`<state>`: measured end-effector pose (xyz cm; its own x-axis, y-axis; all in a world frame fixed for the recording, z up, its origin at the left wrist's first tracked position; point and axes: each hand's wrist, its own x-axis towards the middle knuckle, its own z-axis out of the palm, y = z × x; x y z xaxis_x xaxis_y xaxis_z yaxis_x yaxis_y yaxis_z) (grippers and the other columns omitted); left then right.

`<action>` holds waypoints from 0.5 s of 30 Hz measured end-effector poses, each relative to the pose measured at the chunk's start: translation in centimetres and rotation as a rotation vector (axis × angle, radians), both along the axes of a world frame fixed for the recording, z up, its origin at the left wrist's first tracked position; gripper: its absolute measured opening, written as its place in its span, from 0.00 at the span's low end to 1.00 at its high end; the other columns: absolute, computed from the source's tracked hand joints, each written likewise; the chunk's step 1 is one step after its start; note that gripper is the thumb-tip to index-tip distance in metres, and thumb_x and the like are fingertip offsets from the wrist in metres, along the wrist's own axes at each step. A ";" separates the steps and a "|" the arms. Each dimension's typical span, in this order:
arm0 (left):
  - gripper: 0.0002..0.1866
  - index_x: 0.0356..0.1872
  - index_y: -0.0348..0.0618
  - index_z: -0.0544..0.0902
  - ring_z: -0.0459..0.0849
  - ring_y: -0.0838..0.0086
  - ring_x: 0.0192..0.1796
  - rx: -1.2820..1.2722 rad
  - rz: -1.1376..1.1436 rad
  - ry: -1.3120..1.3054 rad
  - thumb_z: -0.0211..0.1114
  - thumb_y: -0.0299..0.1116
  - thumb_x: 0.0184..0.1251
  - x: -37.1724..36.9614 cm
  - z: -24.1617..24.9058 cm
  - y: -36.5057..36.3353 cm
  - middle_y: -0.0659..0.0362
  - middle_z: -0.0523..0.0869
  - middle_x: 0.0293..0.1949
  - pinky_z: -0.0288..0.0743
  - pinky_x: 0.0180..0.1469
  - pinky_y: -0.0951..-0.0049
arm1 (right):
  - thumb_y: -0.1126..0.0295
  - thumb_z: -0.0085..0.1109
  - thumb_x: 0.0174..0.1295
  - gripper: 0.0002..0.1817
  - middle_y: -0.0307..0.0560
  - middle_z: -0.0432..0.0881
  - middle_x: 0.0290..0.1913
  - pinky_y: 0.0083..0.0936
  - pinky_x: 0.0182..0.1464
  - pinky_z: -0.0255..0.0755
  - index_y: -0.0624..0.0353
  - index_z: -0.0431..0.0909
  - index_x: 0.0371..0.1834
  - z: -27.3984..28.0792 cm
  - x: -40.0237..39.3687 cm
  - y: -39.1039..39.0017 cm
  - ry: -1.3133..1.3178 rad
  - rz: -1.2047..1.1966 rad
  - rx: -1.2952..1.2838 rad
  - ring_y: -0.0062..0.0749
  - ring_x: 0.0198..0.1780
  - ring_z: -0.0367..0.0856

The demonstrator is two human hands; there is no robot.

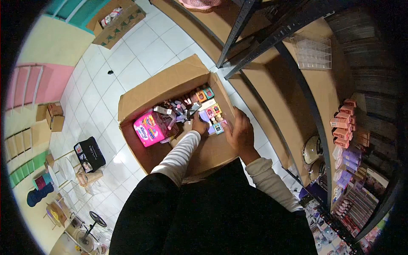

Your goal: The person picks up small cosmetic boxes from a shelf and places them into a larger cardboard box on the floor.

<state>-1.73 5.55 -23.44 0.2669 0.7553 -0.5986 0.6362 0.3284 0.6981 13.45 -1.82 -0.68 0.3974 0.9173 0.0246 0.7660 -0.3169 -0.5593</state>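
Observation:
An open cardboard box [161,85] stands in front of me, holding a jumble of small cosmetics. My left hand [199,124] reaches down inside it, fingers curled among dark and lilac tubes [180,112]; what they hold, if anything, is too small to make out. My right hand [242,134] grips the box's right wall, thumb on the inner side. Between the hands lie small colourful packs [213,110] and a teal pack [217,128]. A bright pink Protex package [149,128] fills the box's left end. Orange and teal little boxes [204,94] sit at the far right corner.
Brown shelves [272,85] on a black metal frame run along the right, bearing a clear acrylic organiser [313,53] and stacked pink boxes [343,123]. White floor tiles [148,49] surround the box. A black case [89,154] and another carton [119,25] are to the left.

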 end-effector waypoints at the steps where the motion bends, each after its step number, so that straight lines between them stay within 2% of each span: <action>1: 0.46 0.64 0.37 0.57 0.76 0.56 0.53 -0.025 -0.008 -0.022 0.66 0.23 0.35 0.0 -0.2 0.1 0.43 0.77 0.50 0.69 0.55 0.67 | 0.61 0.62 0.52 0.33 0.64 0.72 0.48 0.40 0.50 0.68 0.71 0.62 0.56 0.0 0.0 0.0 0.001 0.003 0.003 0.54 0.49 0.73; 3: 0.45 0.63 0.37 0.58 0.77 0.57 0.52 -0.078 -0.024 -0.067 0.65 0.23 0.35 -0.1 -0.9 1.1 0.43 0.78 0.49 0.70 0.54 0.68 | 0.61 0.62 0.52 0.33 0.64 0.73 0.48 0.40 0.49 0.68 0.71 0.62 0.56 -0.1 0.2 0.0 -0.004 0.007 0.022 0.54 0.49 0.73; 5: 0.41 0.62 0.36 0.61 0.79 0.58 0.47 -0.203 -0.032 -0.033 0.62 0.20 0.37 0.2 1.7 2.2 0.43 0.81 0.42 0.72 0.50 0.68 | 0.61 0.61 0.52 0.33 0.64 0.73 0.47 0.41 0.49 0.68 0.70 0.62 0.56 -0.3 0.2 0.0 -0.012 0.014 0.049 0.54 0.48 0.73; 6: 0.39 0.61 0.37 0.62 0.80 0.58 0.45 -0.212 -0.070 -0.045 0.62 0.21 0.38 0.0 0.4 2.4 0.43 0.81 0.40 0.72 0.48 0.67 | 0.61 0.61 0.52 0.33 0.64 0.73 0.47 0.41 0.49 0.68 0.70 0.62 0.56 -0.3 0.2 0.0 -0.011 0.011 0.040 0.54 0.48 0.73; 7: 0.37 0.59 0.37 0.63 0.81 0.57 0.44 -0.221 -0.107 -0.055 0.61 0.23 0.40 -0.5 -2.1 2.3 0.43 0.81 0.39 0.73 0.47 0.67 | 0.61 0.62 0.52 0.33 0.64 0.73 0.47 0.41 0.49 0.68 0.70 0.62 0.56 -0.1 0.2 0.1 -0.009 0.009 0.031 0.54 0.48 0.73; 9: 0.32 0.59 0.38 0.64 0.80 0.62 0.35 -0.127 -0.206 0.024 0.55 0.21 0.46 -1.5 -11.4 1.0 0.47 0.81 0.31 0.73 0.39 0.67 | 0.60 0.62 0.52 0.33 0.64 0.73 0.47 0.40 0.49 0.68 0.71 0.62 0.56 0.0 0.1 0.2 -0.003 0.007 0.021 0.54 0.48 0.73; 10: 0.30 0.59 0.38 0.64 0.80 0.64 0.30 -0.078 -0.257 0.064 0.51 0.20 0.49 -1.9 -13.9 0.6 0.48 0.80 0.27 0.73 0.34 0.67 | 0.60 0.62 0.52 0.33 0.64 0.73 0.47 0.40 0.50 0.68 0.71 0.62 0.56 0.0 0.1 0.1 -0.002 0.005 0.020 0.54 0.48 0.73; 12: 0.31 0.57 0.36 0.65 0.80 0.57 0.40 -0.102 -0.211 0.095 0.58 0.27 0.44 -1.4 -10.9 0.0 0.43 0.81 0.36 0.72 0.43 0.66 | 0.60 0.61 0.52 0.33 0.64 0.73 0.47 0.40 0.50 0.68 0.71 0.62 0.56 0.0 0.1 0.2 0.002 0.004 0.018 0.54 0.48 0.73; 13: 0.33 0.56 0.35 0.66 0.80 0.54 0.45 -0.114 -0.189 0.109 0.62 0.30 0.42 -0.8 -7.8 -0.2 0.40 0.81 0.40 0.72 0.48 0.66 | 0.60 0.61 0.52 0.33 0.65 0.73 0.47 0.40 0.50 0.68 0.71 0.62 0.56 0.0 0.2 0.2 0.003 0.003 0.016 0.54 0.48 0.73; 14: 0.34 0.56 0.34 0.66 0.79 0.52 0.50 -0.259 -0.091 0.036 0.62 0.30 0.41 0.1 -2.9 0.1 0.40 0.80 0.43 0.70 0.52 0.66 | 0.60 0.61 0.52 0.33 0.65 0.73 0.47 0.40 0.50 0.68 0.72 0.62 0.55 0.0 0.2 0.2 0.005 0.003 0.013 0.54 0.48 0.74; 15: 0.34 0.56 0.34 0.66 0.78 0.52 0.50 -0.238 -0.085 0.010 0.62 0.29 0.41 -0.1 -4.3 -0.2 0.39 0.80 0.44 0.70 0.53 0.66 | 0.60 0.61 0.52 0.33 0.65 0.73 0.47 0.40 0.50 0.69 0.72 0.63 0.55 0.0 0.1 0.2 0.003 0.001 0.012 0.54 0.48 0.74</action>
